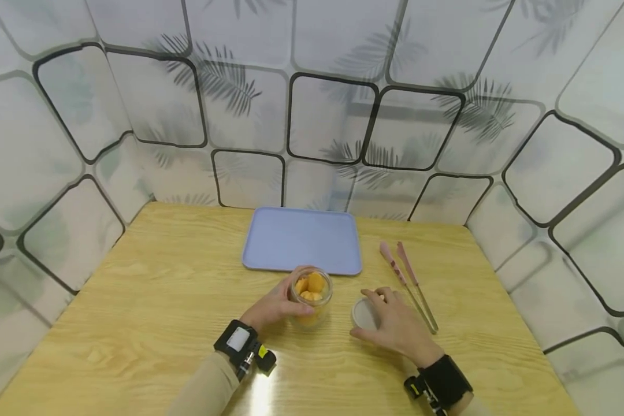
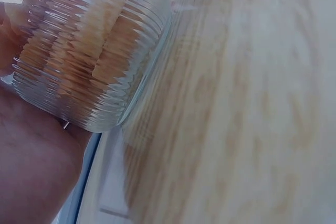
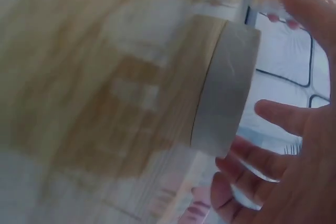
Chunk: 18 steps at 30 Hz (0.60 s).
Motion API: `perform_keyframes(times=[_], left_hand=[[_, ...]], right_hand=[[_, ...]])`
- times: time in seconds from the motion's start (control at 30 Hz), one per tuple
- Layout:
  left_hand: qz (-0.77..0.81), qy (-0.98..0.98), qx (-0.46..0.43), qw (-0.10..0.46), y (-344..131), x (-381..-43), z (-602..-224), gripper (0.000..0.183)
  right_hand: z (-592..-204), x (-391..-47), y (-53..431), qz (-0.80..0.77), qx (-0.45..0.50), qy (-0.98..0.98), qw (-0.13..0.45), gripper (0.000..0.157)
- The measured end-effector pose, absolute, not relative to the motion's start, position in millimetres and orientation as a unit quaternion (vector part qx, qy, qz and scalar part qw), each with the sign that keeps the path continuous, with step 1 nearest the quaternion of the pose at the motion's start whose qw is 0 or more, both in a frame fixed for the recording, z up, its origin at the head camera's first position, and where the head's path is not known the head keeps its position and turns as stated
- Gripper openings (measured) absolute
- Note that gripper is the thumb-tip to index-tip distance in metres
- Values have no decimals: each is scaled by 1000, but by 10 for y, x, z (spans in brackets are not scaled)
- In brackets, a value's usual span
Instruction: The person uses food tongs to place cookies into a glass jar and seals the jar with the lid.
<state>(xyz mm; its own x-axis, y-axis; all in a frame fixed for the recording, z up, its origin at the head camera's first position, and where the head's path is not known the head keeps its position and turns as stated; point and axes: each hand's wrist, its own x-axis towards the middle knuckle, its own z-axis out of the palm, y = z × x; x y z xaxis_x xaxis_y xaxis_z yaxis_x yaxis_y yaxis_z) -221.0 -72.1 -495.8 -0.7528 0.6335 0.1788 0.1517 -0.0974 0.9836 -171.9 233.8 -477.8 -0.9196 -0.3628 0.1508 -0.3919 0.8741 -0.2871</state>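
Note:
A ribbed clear glass jar with orange pieces inside stands on the table, its mouth uncovered. My left hand grips it from the left side, thumb across the near face. In the left wrist view the jar fills the upper left, with the palm against it. A round whitish lid lies flat on the table to the right of the jar. Over it spreads my right hand, thumb and fingers apart. The right wrist view shows the lid beside the fingertips, the thumb away from its rim.
Behind the jar lies a blue-lavender rectangular tray. Pink-handled tongs rest to the right, beyond the right hand. A patterned curtain surrounds the wooden table at the back and sides.

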Motion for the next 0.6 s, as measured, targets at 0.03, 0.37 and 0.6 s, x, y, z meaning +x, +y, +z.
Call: perform_keyframes(times=[0.03,0.37,0.6], left_hand=[[677,645,305,179,-712,-2212,-4955,79],[687,628,317,181,-692,-2248,-4964,78],[697,616,317,185,-714,-2230,-4988,78]], right_hand=[[-4782,-1722,2326,155,196,-967,44,82],[-4625,-1834,2204,214,219,-948,85,66],[-4283,-1858,1886,280,261,-917,109,63]])
